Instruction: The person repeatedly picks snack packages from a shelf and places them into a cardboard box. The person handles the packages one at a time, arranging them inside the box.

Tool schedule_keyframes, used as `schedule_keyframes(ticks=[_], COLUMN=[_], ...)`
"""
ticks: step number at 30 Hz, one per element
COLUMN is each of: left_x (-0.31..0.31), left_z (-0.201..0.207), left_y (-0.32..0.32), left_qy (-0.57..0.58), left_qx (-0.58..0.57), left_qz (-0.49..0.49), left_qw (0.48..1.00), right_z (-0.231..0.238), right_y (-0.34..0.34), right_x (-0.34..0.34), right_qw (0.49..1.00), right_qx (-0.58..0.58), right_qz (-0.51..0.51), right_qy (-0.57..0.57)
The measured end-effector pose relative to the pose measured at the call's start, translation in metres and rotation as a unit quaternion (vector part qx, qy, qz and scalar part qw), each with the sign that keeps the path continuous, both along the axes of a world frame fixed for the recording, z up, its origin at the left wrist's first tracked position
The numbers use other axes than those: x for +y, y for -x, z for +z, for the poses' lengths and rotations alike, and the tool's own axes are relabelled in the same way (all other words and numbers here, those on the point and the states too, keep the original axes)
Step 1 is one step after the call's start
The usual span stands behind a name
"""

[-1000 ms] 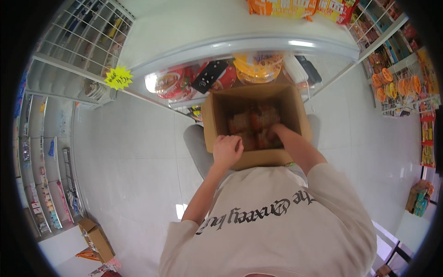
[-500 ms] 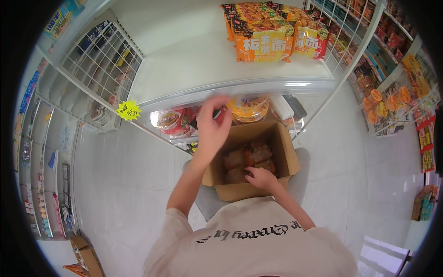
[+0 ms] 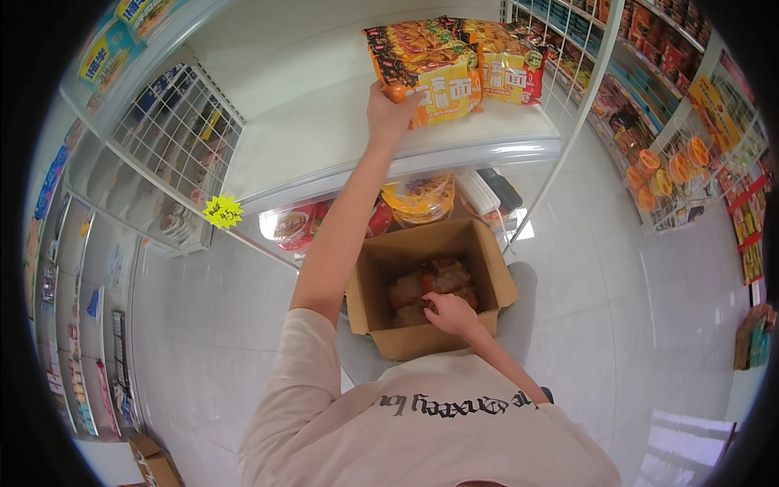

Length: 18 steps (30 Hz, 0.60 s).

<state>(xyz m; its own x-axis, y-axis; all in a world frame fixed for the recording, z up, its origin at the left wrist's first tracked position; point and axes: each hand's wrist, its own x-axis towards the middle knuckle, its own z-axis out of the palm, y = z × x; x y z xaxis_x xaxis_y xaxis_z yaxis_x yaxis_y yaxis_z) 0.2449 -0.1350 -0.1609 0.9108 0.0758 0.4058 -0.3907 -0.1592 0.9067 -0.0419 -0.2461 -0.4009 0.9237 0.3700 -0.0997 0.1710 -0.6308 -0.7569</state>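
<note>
On the white shelf (image 3: 308, 134), my left hand (image 3: 390, 114) is closed on the near left corner of an orange bag of instant noodles (image 3: 442, 89). That bag leans at a slant against similar bags. Below, an open cardboard box (image 3: 406, 345) stands between my knees, with several clear-wrapped packs (image 3: 445, 277) inside. My right hand (image 3: 452, 313) reaches over the near wall of the box. Its fingers are curled against the packs, and what they pinch, if anything, is hidden.
Under the shelf stand red noodle bowls (image 3: 294, 226) and a yellow noodle tub (image 3: 418, 199). A wire grid panel (image 3: 166, 130) closes the left side; a yellow star-shaped price tag (image 3: 223, 212) hangs at the shelf's front corner. Stocked racks (image 3: 673, 170) stand to the right.
My left hand has moved up from below the shelf edge and taken hold of the left noodle bag, which now tilts. My right hand stays in the box.
</note>
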Motion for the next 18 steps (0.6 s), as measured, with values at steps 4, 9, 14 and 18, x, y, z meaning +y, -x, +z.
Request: schedule_keyframes(ticks=[4,9,14,18], left_x=[0.004,0.014,0.042,0.079], left_z=[0.005,0.012,0.008,-0.047], left_y=[0.011,0.048,0.129,0.195], left_qy=[-0.045,0.044,0.015,0.059], left_qx=[-0.001,-0.154,-0.217,-0.176], left_qz=[-0.031,-0.038,0.053,0.084], left_qw=[0.999,0.986,0.975,0.979], right_z=[0.004,-0.002,0.003,0.004], right_y=[-0.001,0.000,-0.005,-0.008], right_x=[-0.001,0.004,-0.001,0.001], right_qw=[1.000,1.000,0.998,0.968], right_qx=[0.013,0.004,0.007,0.052], right_qz=[-0.004,-0.005,-0.018,-0.109], right_qy=[0.002,-0.023,-0.056,-0.220])
